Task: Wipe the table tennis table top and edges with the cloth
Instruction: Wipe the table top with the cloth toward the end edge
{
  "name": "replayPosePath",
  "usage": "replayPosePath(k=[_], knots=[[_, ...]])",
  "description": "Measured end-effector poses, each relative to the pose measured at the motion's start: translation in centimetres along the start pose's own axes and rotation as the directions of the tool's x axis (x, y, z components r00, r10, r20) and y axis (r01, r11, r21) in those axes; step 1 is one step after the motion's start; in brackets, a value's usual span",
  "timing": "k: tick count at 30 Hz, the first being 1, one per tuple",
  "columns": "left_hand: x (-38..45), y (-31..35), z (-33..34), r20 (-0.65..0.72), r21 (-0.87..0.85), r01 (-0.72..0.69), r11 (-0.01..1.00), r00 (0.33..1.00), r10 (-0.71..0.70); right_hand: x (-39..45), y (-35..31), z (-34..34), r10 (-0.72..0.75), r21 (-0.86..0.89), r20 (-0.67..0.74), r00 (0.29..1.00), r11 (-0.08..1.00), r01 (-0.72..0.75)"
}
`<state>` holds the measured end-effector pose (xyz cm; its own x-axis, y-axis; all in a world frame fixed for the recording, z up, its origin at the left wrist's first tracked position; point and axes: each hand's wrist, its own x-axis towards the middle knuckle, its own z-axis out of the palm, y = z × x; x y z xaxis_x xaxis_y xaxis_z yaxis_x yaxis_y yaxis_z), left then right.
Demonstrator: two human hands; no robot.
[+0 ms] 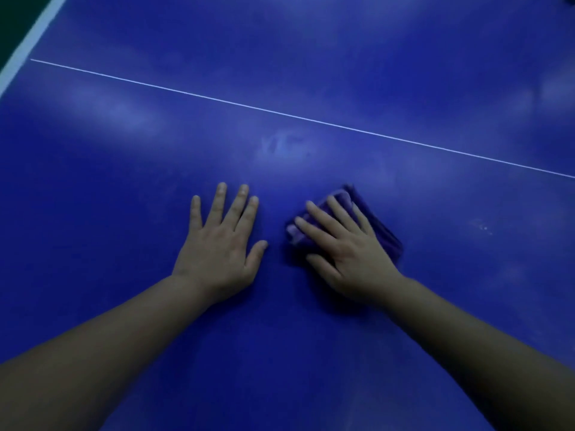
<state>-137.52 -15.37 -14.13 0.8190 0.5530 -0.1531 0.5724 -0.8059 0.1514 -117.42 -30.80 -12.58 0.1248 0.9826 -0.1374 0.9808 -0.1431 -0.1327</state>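
Lying folded under the flat right hand (348, 253), the cloth (385, 234) looks dark purple.

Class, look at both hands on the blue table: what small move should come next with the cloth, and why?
Probably slide the right hand, pressing flat on the folded purple cloth, forward toward the thin white line. A faint smudge lies on the table top just ahead, while the left hand rests flat, bracing.

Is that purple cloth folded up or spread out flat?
Folded. The cloth is a small, thick pad with layered edges showing beyond the fingertips of the right hand, which presses it onto the table.
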Motion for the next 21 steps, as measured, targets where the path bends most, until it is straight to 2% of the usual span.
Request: replayPosePath(k=[1,3,6,8,9,12,16,19,21], knots=[[-0.4,0.1,0.1,0.001,0.0,0.0,1.0,1.0,0.0,-2.1,1.3,0.1,0.028,0.014,-0.005,1.0,1.0,-0.028],[-1.3,0.4,0.4,-0.004,-0.01,0.001,1.0,1.0,-0.001,-3.8,4.1,-0.1,0.232,0.039,-0.032,0.972,0.972,-0.231],[-2.5,1.0,0.5,-0.012,-0.03,0.002,1.0,1.0,-0.002,0.4,6.6,-1.2,0.575,0.119,-0.033,0.817,0.814,-0.568],[-3.0,1.2,0.7,-0.011,-0.035,0.012,0.999,1.0,-0.012,5.7,6.9,-2.2,0.673,0.176,-0.013,0.739,0.729,-0.661],[-3.1,1.2,0.7,-0.018,-0.038,0.019,0.999,1.0,-0.02,8.5,6.6,-2.6,0.674,0.194,-0.012,0.738,0.726,-0.66],[-3.6,1.2,0.8,-0.039,-0.054,0.033,0.998,0.999,-0.035,15.3,2.7,-2.6,0.561,0.151,-0.013,0.827,0.819,-0.553],[-4.9,1.0,1.0,-0.057,-0.075,0.067,0.995,0.996,-0.072,16.5,-5.4,-1.7,0.224,0.078,0.001,0.975,0.972,-0.223],[-6.2,0.6,1.2,-0.068,-0.067,0.093,0.993,0.993,-0.097,11.5,-7.6,-0.7,-0.027,0.043,-0.009,1.0,0.999,0.027],[-6.8,0.4,1.3,-0.076,-0.049,0.09,0.995,0.993,-0.094,6.4,-6.6,-0.1,-0.13,0.041,-0.013,0.991,0.991,0.131]])
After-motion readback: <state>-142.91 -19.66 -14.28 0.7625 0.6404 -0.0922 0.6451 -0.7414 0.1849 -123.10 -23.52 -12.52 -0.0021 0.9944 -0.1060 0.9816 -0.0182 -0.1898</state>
